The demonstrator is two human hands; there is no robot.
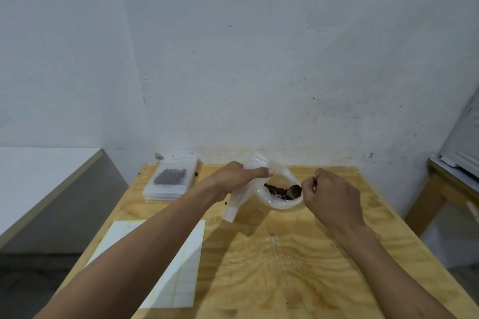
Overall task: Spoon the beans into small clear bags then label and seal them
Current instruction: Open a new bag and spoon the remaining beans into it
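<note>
- Plywood, pale and grainy, is the square table top (285, 254) I am watching over; all the work is sitting on it.
- I am seeing the white sheet of blank labels (181, 267) lying near the front left, apparently not yet used for this bag.
- I am counting one filled clear bag of dark beans (171, 176) resting on the stack of flat bags at the back left; I cannot tell if it is sealed.
- The left hand (233, 179) is closing its fingers on an empty clear bag (239, 199), mouth toward the bowl.
- The right hand (331, 197) is pinching a metal spoon (294, 190), dipping into the beans in the small translucent bowl (282, 202).
- I am judging that filling, labelling and sealing remain.
</note>
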